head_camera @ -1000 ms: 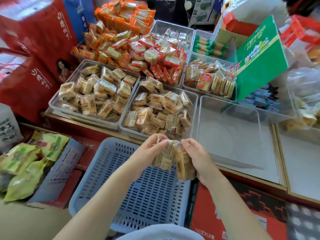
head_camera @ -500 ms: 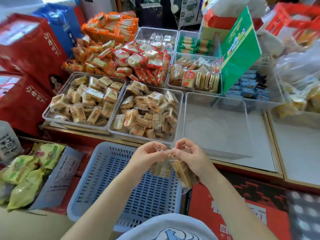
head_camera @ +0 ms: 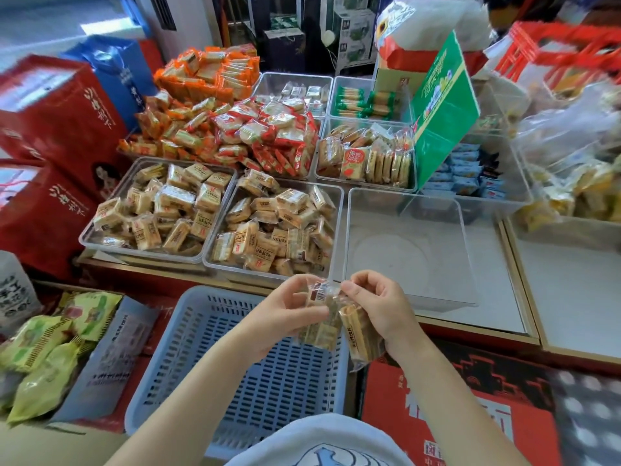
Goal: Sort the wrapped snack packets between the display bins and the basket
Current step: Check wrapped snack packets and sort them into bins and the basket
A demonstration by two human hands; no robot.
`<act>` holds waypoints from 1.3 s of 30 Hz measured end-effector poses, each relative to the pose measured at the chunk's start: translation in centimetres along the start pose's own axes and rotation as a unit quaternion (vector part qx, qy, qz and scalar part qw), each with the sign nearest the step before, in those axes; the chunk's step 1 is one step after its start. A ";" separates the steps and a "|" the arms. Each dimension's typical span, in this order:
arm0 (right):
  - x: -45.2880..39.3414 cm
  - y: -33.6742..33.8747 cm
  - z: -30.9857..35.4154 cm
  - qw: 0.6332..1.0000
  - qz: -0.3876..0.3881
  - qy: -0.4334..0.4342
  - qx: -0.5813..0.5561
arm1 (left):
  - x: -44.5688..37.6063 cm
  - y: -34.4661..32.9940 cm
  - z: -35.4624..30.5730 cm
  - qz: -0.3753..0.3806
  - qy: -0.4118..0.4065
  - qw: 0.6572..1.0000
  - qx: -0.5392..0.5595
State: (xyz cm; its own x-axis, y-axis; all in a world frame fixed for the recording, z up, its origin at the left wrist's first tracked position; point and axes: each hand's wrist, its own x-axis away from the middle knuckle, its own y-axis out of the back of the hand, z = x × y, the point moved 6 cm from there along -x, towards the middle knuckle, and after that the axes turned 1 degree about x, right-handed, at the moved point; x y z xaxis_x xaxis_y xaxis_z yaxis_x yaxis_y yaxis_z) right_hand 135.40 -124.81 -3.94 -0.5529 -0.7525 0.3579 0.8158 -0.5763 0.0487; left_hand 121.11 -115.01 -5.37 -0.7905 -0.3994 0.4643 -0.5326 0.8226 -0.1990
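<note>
Hanging over the far right corner of the blue basket (head_camera: 235, 361), the wrapped packets (head_camera: 339, 326) look light, crinkly and slippery, with brittle biscuits inside, so the sealed top edge seems the safest hold. The left hand (head_camera: 289, 309) and the right hand (head_camera: 379, 306) each pinch that film at the top. Since a second ago, the hands have drawn closer together, while the packets hang lower, nearer the basket's corner.

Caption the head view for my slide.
Both hands hold wrapped packets above the blue basket.
</note>
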 end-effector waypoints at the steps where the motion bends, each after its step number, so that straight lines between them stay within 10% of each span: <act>1: 0.1 0.1 0.0 1.000 -0.007 -0.002 -0.011 | 0.0 -0.1 0.0 0.014 0.004 1.000 -0.001; 12: 1.4 -1.2 -0.5 0.996 0.084 -0.026 0.026 | 0.3 2.0 -0.8 -0.192 0.000 0.958 0.215; 21: 1.5 -1.4 -0.1 0.997 0.041 0.027 0.051 | 1.0 0.3 -1.0 -0.081 0.004 0.969 0.233; 39: 2.3 -0.8 0.4 0.999 -0.027 0.045 0.009 | 2.2 0.3 -0.7 -0.092 -0.065 0.993 0.039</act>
State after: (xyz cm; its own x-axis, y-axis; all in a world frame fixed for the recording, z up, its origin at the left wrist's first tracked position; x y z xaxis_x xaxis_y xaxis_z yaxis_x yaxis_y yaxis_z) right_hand 133.47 -125.97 -2.82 -0.6090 -0.7464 0.2683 0.7864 -0.6122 0.0820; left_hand 119.45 -115.28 -3.80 -0.7072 -0.5934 0.3843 -0.6895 0.6990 -0.1896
